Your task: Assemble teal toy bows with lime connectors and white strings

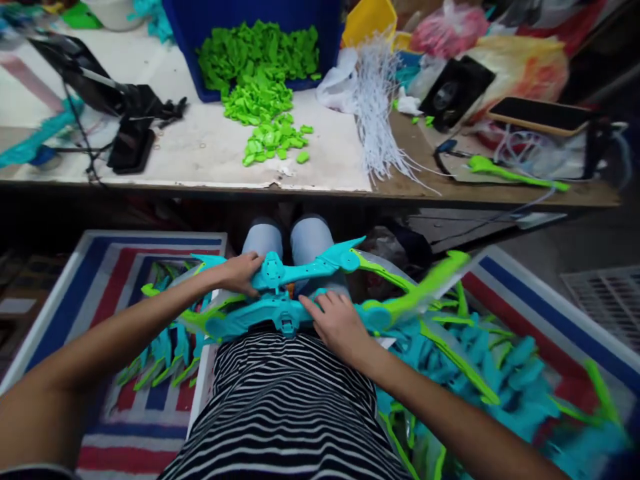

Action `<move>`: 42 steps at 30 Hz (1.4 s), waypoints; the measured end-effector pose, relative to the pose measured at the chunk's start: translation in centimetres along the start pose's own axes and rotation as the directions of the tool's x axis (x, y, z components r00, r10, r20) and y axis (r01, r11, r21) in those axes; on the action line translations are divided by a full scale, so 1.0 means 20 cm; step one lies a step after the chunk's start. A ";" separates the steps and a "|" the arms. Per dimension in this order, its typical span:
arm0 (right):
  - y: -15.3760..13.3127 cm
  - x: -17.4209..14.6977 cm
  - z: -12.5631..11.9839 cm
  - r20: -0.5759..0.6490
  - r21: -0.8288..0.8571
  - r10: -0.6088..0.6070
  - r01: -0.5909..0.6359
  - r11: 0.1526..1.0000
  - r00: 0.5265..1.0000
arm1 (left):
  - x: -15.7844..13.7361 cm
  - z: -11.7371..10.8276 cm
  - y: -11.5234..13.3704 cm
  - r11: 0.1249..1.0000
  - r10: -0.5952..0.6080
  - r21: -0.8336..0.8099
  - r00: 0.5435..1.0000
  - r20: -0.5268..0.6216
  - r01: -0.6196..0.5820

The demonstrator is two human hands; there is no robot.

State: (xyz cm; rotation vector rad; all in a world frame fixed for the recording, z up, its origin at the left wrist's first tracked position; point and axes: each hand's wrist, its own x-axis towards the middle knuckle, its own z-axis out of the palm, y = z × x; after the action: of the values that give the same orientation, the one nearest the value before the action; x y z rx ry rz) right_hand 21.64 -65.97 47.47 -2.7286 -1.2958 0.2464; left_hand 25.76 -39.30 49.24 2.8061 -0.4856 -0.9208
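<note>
Below the workbench (327, 157), two stripe-lined crates (537, 317) hold turquoise-and-green bow-shaped parts (480, 353).

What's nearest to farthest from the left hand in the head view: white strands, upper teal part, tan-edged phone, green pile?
1. Upper teal part: touching the left hand.
2. Green pile: ahead, slightly right.
3. White strands: farther right.
4. Tan-edged phone: far right.

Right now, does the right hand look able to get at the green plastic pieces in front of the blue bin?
Probably yes: the green plastic pieces lie uncovered near the front of the tabletop, though the right hand rests on the lower turquoise bow-shaped part and must first leave it.
</note>
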 end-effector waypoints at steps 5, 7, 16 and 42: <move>0.03 -0.07 0.03 0.029 0.076 -0.016 0.014 0.997 0.999 | 0.06 -0.04 -0.04 0.998 -0.046 -0.041 0.995 -0.092 0.042; 0.07 -0.05 0.02 0.060 0.104 -0.046 0.040 0.994 0.997 | 0.13 -0.07 -0.05 0.999 -0.048 0.008 0.986 -0.157 0.050; 0.16 0.18 0.05 0.074 0.091 -0.246 0.239 0.967 0.966 | 0.34 0.01 0.18 0.972 -0.233 -0.122 0.903 -0.360 0.202; 0.98 1.28 -0.31 -0.370 0.024 -0.084 0.100 0.995 0.925 | 0.45 -0.06 0.11 0.990 -0.134 -0.075 0.951 -0.279 0.117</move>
State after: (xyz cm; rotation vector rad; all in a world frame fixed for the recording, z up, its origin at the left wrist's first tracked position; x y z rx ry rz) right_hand 53.73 -58.59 47.74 -2.5058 -1.2842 -0.2372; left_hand 32.72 -44.46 45.77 2.8764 -0.2385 -0.5255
